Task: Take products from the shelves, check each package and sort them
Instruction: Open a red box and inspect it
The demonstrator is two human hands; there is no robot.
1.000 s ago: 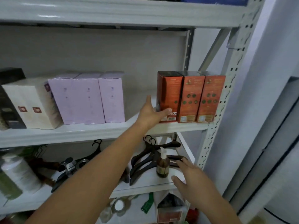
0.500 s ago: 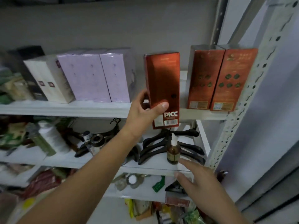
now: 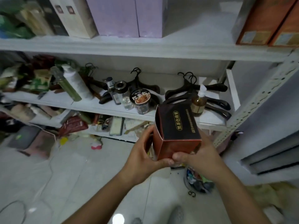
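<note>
- Grip: left hand and right hand both clasp the lower end of the tall red-orange cardboard box, tilted, centre frame.
- Handling: probably light, stiff, glossy and crushable; best held at the edges.
- Beyond: white metal shelf; two matching orange boxes, upper right.

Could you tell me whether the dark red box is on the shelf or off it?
Off it: left hand and right hand hold the dark red box clear of the shelves.

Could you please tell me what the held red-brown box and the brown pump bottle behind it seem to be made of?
The red-brown rectangular box looks like printed cardboard, slightly glossy, with folded edges and a flap seam. The brown pump bottle: translucent amber glass or plastic, unclear which.
</note>
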